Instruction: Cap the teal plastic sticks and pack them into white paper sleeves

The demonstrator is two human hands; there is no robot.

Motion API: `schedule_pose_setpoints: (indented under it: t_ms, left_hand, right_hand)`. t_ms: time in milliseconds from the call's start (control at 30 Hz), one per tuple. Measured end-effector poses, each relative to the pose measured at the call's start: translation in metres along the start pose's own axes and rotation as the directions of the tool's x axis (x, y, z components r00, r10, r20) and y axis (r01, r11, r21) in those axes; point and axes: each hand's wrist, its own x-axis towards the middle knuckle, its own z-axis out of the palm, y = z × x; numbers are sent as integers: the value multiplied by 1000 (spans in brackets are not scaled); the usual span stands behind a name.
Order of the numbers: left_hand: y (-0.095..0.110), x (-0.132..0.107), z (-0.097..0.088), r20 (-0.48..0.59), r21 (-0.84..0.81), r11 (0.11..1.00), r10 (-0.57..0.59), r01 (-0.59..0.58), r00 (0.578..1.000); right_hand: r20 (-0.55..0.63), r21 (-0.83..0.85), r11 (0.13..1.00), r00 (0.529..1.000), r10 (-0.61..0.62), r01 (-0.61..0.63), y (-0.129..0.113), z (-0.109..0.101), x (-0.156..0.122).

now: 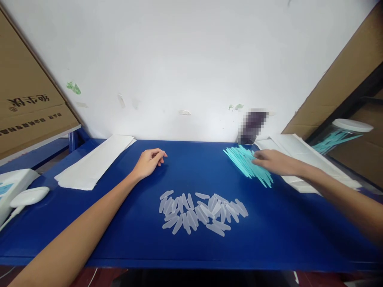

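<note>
My right hand (273, 162) lies on a pile of thin turquoise plastic sticks (245, 162) at the back right of the blue table (119, 223); its fingertips press on the sticks, and whether it grips one is hidden. My left hand (149, 161) rests on the bare table left of centre, fingers loosely curled, holding nothing. A heap of several translucent white plastic caps (202, 211) lies in the middle, nearer to me than both hands.
A stack of white paper sheets (95, 165) lies at the left, another white stack (299, 157) at the right under my forearm. A white device (18, 195) sits far left. A clear jar with turquoise sticks (341, 137) lies at the right. Cardboard boxes (26, 99) flank the table.
</note>
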Motion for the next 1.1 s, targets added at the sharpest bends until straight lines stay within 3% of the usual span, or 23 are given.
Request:
schedule_pose_setpoints:
  t_ms: [100,200,500,967,1100]
  left_hand:
    - [2,-1,0,5,10,1000,-1,1,1000]
    - [3,-1,0,7,18,1000,-4,4,1000]
    - [3,-2,0,17,38,999,11,-11,1000]
    - [6,-3,0,13,58,998,22,-23,1000]
    - [7,-4,0,25,53,998,20,-22,999]
  right_hand:
    - [124,-62,998,992,-11,19,-38,6,9]
    - [168,-119,993,985,35,-15,-56,11,10]
    - [156,-159,971,967,203,-178,-45,10,10]
    - [185,-82,991,975,121,-108,-57,23,10]
    - [88,-71,989,987,135,-129,-66,21,8]
